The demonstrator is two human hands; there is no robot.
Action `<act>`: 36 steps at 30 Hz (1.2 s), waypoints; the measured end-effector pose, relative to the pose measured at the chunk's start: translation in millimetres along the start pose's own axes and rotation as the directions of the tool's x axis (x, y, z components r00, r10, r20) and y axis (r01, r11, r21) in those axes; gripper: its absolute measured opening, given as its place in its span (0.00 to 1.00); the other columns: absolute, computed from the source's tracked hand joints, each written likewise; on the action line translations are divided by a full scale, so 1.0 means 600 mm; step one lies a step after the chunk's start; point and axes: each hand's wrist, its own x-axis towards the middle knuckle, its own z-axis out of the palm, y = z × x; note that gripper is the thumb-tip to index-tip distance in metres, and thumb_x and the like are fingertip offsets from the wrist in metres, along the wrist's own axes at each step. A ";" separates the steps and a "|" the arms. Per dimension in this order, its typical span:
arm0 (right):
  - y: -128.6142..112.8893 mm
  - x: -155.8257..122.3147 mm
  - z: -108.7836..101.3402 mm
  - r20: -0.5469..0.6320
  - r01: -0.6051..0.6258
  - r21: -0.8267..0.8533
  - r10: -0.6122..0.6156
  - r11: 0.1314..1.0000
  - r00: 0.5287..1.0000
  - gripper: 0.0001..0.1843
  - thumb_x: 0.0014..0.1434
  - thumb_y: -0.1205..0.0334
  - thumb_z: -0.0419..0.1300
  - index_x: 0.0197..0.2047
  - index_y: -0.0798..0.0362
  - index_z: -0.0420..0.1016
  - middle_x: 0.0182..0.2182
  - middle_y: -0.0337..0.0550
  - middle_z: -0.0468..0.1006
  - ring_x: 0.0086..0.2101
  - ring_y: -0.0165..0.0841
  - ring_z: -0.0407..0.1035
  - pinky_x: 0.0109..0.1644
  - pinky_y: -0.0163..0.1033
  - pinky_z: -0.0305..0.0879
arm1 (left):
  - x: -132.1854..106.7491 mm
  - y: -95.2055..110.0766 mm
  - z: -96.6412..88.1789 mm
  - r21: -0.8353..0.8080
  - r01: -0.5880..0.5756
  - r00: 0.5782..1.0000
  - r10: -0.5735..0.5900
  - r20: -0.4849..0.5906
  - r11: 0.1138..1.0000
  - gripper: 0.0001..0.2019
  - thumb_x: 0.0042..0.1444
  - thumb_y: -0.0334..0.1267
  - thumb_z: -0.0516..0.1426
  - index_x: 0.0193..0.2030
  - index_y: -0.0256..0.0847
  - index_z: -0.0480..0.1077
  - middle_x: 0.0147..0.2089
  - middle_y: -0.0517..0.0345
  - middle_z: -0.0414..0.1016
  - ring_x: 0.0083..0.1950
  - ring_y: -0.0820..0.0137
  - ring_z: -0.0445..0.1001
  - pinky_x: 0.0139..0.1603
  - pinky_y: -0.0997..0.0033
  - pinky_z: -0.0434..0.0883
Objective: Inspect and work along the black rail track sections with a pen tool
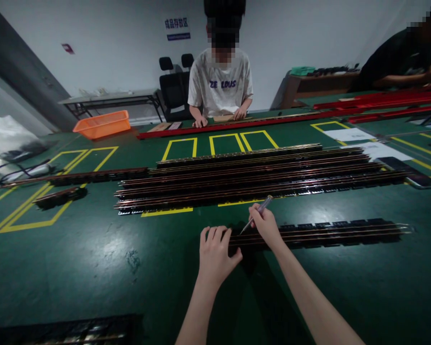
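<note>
My left hand (215,251) grips the left end of a long black strip with copper-coloured rails (337,234), fingers over its far edge and thumb at the near edge. That strip lies on the green table in front of me. In my right hand (266,225) is a slim screwdriver (265,203), held like a pen. Its thin tip slants down to the strip, just right of my left fingers. Whether the tip touches it I cannot tell. Just beyond both hands lie several similar black strips (258,177), side by side.
A short black piece (60,197) and another strip (100,176) lie to the left. A dark phone (409,173) rests at the right by white paper (388,151). Across the green table (158,263) sits a person (221,81) behind a red rail (179,132). An orange basket (102,125) stands far left.
</note>
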 end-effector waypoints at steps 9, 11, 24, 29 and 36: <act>-0.007 -0.005 0.011 -0.048 0.017 0.000 -0.017 1.000 0.999 0.15 0.54 0.51 0.54 0.21 0.50 0.59 0.13 0.33 0.62 0.16 0.28 0.59 0.24 0.34 0.57 | -0.010 0.002 0.029 0.019 0.067 0.998 -0.068 0.008 0.998 0.20 0.51 0.45 0.58 0.49 0.37 0.67 0.47 0.49 0.72 0.50 0.58 0.69 0.53 0.51 0.66; -0.008 -0.008 0.019 -0.034 0.020 0.007 -0.020 1.000 0.999 0.15 0.54 0.51 0.54 0.21 0.50 0.59 0.13 0.33 0.62 0.16 0.28 0.59 0.24 0.34 0.57 | -0.012 0.000 0.031 0.041 0.073 0.997 -0.074 0.013 0.996 0.21 0.50 0.46 0.58 0.49 0.37 0.67 0.48 0.48 0.72 0.50 0.57 0.69 0.54 0.50 0.65; -0.018 -0.018 0.030 0.021 0.045 -0.044 -0.044 0.998 0.999 0.16 0.55 0.53 0.52 0.20 0.49 0.59 0.12 0.32 0.63 0.16 0.29 0.61 0.27 0.35 0.59 | -0.006 -0.013 0.024 0.100 0.084 0.995 -0.089 0.051 0.991 0.25 0.46 0.54 0.60 0.44 0.37 0.69 0.42 0.50 0.74 0.44 0.58 0.70 0.47 0.55 0.65; -0.027 -0.013 0.007 0.181 0.039 -0.089 -0.023 0.995 0.983 0.15 0.55 0.52 0.54 0.22 0.50 0.62 0.14 0.34 0.69 0.19 0.30 0.65 0.30 0.35 0.60 | -0.008 -0.014 0.027 0.091 0.089 0.995 -0.093 0.038 0.992 0.24 0.46 0.54 0.60 0.43 0.37 0.69 0.41 0.51 0.73 0.44 0.59 0.70 0.47 0.55 0.65; -0.038 -0.014 -0.023 0.297 0.012 -0.057 0.006 0.998 0.955 0.13 0.51 0.52 0.59 0.25 0.52 0.69 0.19 0.37 0.74 0.24 0.32 0.70 0.34 0.37 0.64 | -0.010 -0.015 0.032 0.081 0.084 0.996 -0.084 0.005 0.993 0.23 0.46 0.52 0.61 0.44 0.37 0.70 0.42 0.51 0.74 0.44 0.59 0.70 0.47 0.54 0.65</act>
